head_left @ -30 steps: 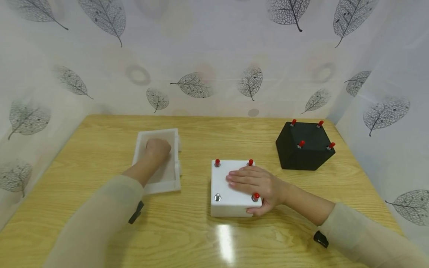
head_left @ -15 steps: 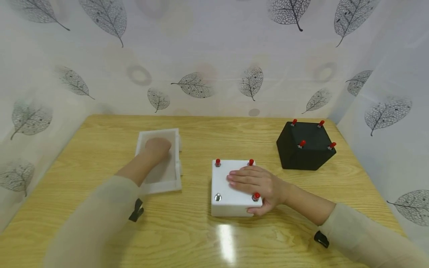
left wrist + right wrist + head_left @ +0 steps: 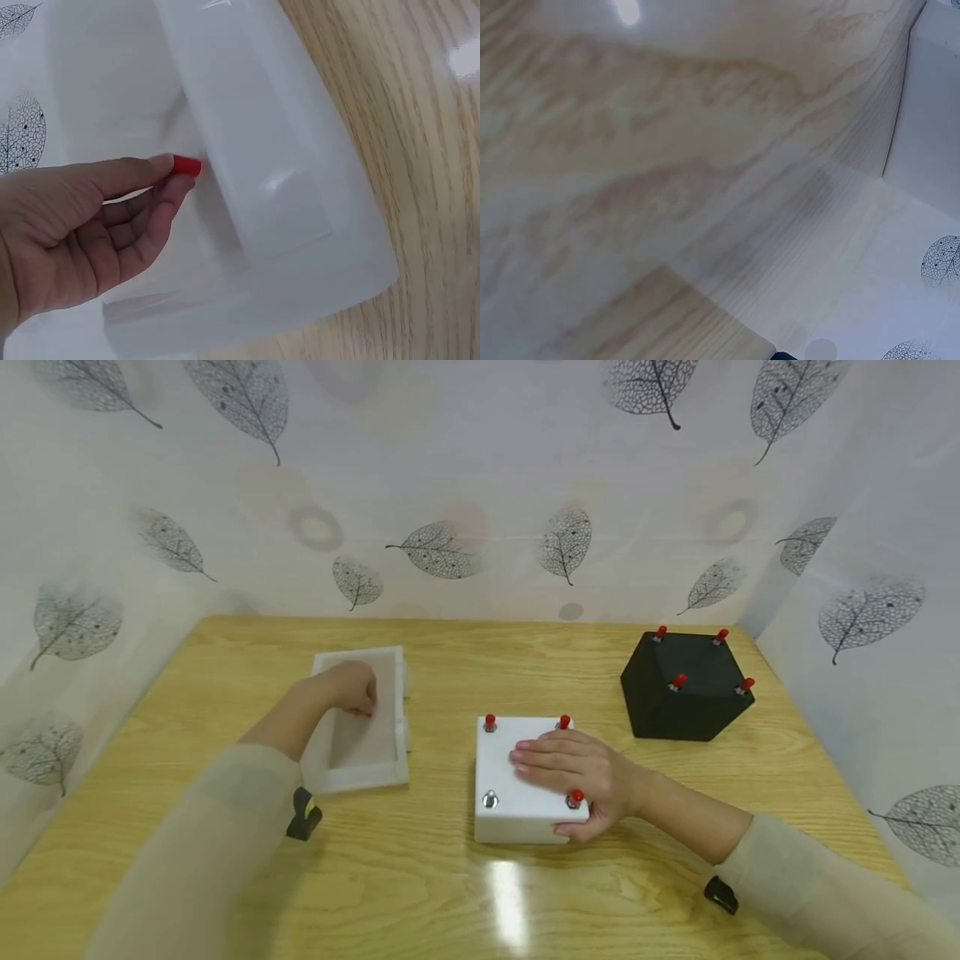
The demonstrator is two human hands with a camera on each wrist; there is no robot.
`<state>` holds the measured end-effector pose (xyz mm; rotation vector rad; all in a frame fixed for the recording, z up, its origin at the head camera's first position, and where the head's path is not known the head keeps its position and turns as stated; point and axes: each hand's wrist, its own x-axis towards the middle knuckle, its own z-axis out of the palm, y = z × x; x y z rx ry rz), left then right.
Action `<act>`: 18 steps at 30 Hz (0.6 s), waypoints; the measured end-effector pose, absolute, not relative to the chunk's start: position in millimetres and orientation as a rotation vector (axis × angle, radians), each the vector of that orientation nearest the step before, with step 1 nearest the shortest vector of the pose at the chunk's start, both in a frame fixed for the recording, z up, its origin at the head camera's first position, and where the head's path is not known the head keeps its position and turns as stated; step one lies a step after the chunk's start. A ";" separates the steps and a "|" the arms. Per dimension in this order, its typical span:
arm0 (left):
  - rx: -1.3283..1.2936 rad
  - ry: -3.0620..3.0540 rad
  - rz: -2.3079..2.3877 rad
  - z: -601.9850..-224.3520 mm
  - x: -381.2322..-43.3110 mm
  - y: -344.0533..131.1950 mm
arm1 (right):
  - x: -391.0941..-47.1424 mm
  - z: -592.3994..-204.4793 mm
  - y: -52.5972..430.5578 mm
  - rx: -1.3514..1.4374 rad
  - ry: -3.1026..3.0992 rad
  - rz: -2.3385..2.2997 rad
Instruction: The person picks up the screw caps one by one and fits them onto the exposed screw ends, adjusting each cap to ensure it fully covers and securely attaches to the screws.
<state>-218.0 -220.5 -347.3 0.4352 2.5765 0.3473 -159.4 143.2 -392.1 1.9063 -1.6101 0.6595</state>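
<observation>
My left hand (image 3: 347,685) pinches a small red toggle switch cap (image 3: 187,166) between thumb and index finger, low inside a shallow white tray (image 3: 386,772). In the left wrist view the cap is close to the tray's wall. My right hand (image 3: 581,768) rests on a white box (image 3: 506,760), fingers laid flat over its top and thumb bent round the front right corner. Metal toggle switches stand at the box's corners. Three carry red caps, such as the far left cap (image 3: 490,721); the near left toggle switch (image 3: 491,798) is bare metal.
A black box (image 3: 686,689) with red-capped toggles stands at the back right of the wooden table (image 3: 420,893). Leaf-patterned sheeting (image 3: 480,460) walls the back and sides. The right wrist view shows table surface and sheeting, not the hand.
My left hand has come up and turned inside the tray, its wrist shifting left, so its fingertips now show with a bit of red. The right hand keeps its place on the white box.
</observation>
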 end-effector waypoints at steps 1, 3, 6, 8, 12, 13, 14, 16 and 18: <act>0.411 2.542 0.403 -347.8 -218.0 -221.2 | -159.4 -392.1 142.9 1.907 -1.611 0.663; 0.343 2.469 0.506 -348.6 -217.3 -221.2 | -159.3 -391.9 142.3 1.907 -1.611 0.666; 0.240 2.381 0.605 -348.3 -215.4 -219.4 | -159.4 -391.0 142.5 1.905 -1.609 0.664; 0.199 2.351 0.626 -348.1 -214.2 -218.6 | -159.5 -390.5 142.6 1.905 -1.609 0.660; 0.148 2.291 0.661 -348.1 -212.1 -218.1 | -159.4 -389.9 142.4 1.905 -1.609 0.656; 0.134 2.273 0.672 -348.3 -211.7 -218.1 | -159.4 -390.0 142.4 1.905 -1.609 0.655; 0.121 2.258 0.681 -348.6 -211.5 -218.1 | -159.4 -390.1 142.3 1.905 -1.608 0.655; 0.103 2.235 0.694 -349.4 -211.5 -217.9 | -159.4 -390.5 142.2 1.905 -1.607 0.655; 0.101 2.227 0.700 -350.0 -211.4 -217.9 | -159.3 -391.1 142.1 1.904 -1.605 0.656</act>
